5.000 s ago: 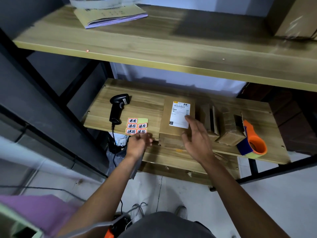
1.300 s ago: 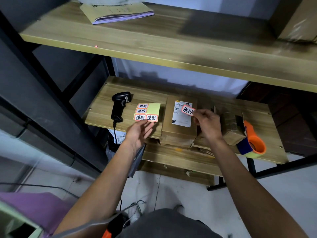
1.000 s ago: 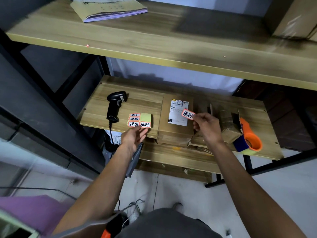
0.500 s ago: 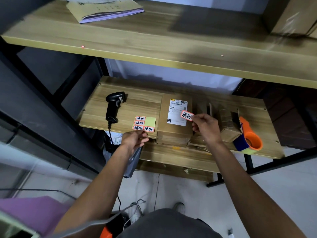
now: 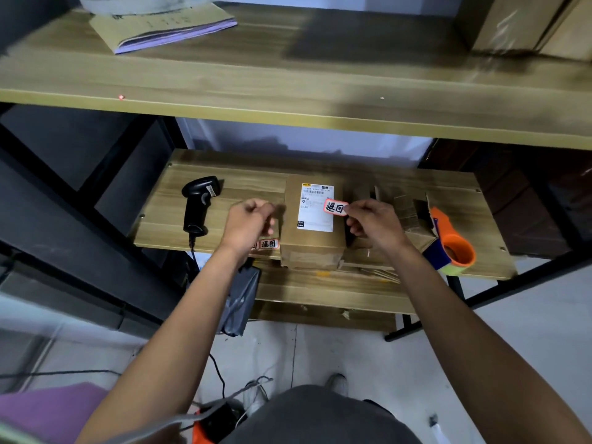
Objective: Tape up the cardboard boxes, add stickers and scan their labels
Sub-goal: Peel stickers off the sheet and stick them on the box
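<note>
A sealed cardboard box (image 5: 311,249) lies on the lower shelf (image 5: 237,184), with a white shipping label (image 5: 315,216) on its top. My right hand (image 5: 375,223) pinches a single orange-edged sticker (image 5: 335,207) and holds it over the label's right edge. My left hand (image 5: 249,224) hovers just left of the box with its fingers curled and nothing in them. It covers most of the sticker sheet (image 5: 268,244), which lies on the shelf below it. A black handheld scanner (image 5: 199,203) rests at the shelf's left.
An orange and blue tape dispenser (image 5: 451,249) sits at the shelf's right end, with small cardboard boxes (image 5: 411,216) between it and my right hand. The upper shelf (image 5: 320,91) overhangs and carries a booklet (image 5: 160,27). The scanner's cable hangs down to the floor.
My left hand set the sticker sheet down on the shelf, then rose and moved right toward the box. My right hand keeps the peeled sticker over the label.
</note>
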Available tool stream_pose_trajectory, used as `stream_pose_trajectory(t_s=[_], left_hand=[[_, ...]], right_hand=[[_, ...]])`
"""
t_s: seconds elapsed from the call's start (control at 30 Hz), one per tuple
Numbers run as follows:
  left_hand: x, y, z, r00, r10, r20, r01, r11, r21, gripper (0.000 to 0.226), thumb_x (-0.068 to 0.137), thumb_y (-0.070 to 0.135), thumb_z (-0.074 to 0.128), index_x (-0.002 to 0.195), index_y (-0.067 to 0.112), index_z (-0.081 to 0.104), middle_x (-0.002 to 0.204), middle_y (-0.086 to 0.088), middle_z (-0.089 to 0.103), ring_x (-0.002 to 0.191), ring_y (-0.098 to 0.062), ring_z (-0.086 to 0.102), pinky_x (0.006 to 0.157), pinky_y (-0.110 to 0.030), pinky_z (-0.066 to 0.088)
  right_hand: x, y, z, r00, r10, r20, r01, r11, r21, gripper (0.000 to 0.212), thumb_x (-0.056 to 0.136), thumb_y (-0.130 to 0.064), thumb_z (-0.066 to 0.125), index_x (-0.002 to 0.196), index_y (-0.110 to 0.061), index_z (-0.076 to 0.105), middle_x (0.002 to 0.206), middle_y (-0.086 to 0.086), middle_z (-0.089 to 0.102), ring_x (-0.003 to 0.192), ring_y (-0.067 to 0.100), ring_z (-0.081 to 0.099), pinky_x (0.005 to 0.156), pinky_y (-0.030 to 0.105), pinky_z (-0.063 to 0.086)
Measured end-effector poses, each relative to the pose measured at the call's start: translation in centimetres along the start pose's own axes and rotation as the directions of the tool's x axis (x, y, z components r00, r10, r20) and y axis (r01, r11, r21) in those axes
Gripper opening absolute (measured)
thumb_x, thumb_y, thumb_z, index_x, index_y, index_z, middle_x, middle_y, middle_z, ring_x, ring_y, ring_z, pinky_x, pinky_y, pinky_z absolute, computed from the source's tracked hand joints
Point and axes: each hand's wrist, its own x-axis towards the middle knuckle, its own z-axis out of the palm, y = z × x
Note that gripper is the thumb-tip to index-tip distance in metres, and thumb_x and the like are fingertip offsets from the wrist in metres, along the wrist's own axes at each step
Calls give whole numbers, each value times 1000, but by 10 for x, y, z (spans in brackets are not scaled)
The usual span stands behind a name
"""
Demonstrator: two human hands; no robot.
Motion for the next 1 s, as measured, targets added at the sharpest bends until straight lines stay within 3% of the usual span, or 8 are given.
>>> stream_pose_trajectory(t_s=[0.17,0.3,0.43,0.6,0.8,0.87,1.0], left_hand=[[3,17,46,979,-15,202,-9,993,116,12,94,15,70,98,3,69,50,5,58,38,-9,45,43,-21,39],[7,16,65,959,-78,271,24,980,195,9,94,13,70,93,5,67,62,-5,59,42,-10,46,39,-18,40],[9,16,70,960,-89,266,26,973,230,7,91,-1,67,87,6,66,70,-12,58,48,-14,46,39,-18,39],[12,15,70,957,-106,271,33,964,263,10,93,5,69,84,10,67,61,-6,58,37,-8,46,38,-17,39],[13,14,77,958,-79,277,6,966,257,21,95,4,66,76,12,66,61,-6,60,47,-15,48,41,-18,37],[16,12,80,959,-62,277,-23,956,293,28,95,3,65,69,13,64,54,-3,57,44,-14,44,45,-21,37],[25,0,81,961,-31,276,-86,910,405,33,89,7,71,57,18,72,69,-6,64,66,-18,53,71,-33,49]], right_hand=[[2,-4,-2,998,-8,69,11,999,-41,11,95,-10,65,84,-11,67,61,1,63,43,5,53,46,18,42],[3,-2,-4,995,0,99,7,997,-72,15,95,-10,65,81,-12,67,60,1,64,43,6,53,47,18,42],[1,0,-9,990,16,140,-11,999,-37,14,96,-9,64,82,-11,67,59,0,64,43,5,54,47,16,42],[3,3,-11,985,13,172,-14,1000,3,16,96,-8,63,81,-11,67,56,-2,65,42,6,54,46,16,42],[6,7,-14,984,38,172,-45,998,38,17,97,-8,62,81,-10,67,55,-2,64,42,7,53,45,17,41],[7,9,-14,985,57,161,-64,997,37,16,97,-8,63,81,-9,68,57,0,65,42,7,54,45,18,41],[9,16,-17,982,121,147,-124,992,8,12,95,-12,66,85,-8,71,63,3,68,45,8,57,47,19,44]])
